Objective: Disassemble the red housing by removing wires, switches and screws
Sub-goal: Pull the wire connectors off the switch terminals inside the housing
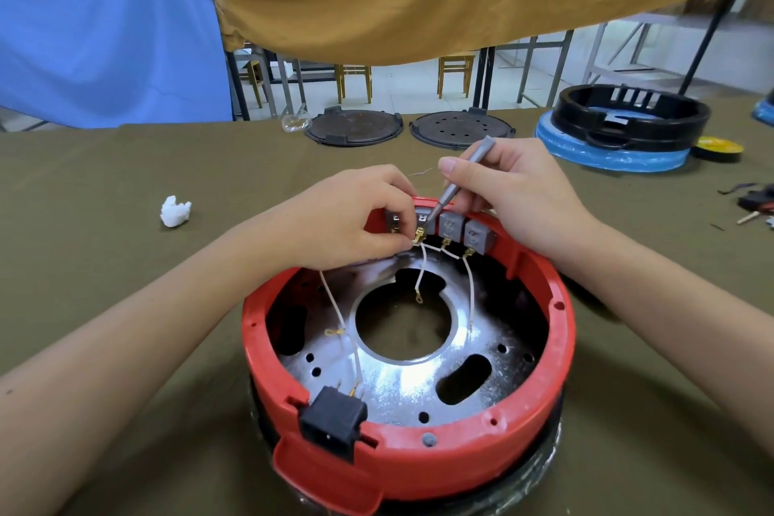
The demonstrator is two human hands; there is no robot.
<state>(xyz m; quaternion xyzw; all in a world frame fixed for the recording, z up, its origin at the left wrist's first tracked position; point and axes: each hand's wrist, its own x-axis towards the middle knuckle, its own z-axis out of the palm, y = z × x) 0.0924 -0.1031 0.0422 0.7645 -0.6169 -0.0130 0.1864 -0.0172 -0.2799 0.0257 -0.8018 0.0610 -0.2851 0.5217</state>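
An olive-green cloth covered the table (104, 163), its near edge cut off by the frame. At the centre near the person sat the red housing (419, 461), a round open shell resting on a dark base that was mostly hidden beneath it. Inside lay a silver metal plate (402, 385) with a large central hole and several smaller ones. Farther back stood a black ring-shaped housing (628, 117) on a blue wrapped base (607, 157), and two dark round plates (354, 127) lay by the table's far edge.

The left hand (347, 218) reached over the far rim of the red housing, its fingertips pinching a brass terminal at the end of a white wire (422, 268); the fingers hid the exact contact. The right hand (515, 197) gripped a grey screwdriver (460, 176) like a pen, its tip at the second of a row of grey switches (450, 224); the leftmost switch was largely covered by the left hand. A black power socket (333, 423) sat in the near wall. A crumpled white wad (175, 212) lay on the cloth to the left. Small items at the right edge were too cut off to identify.
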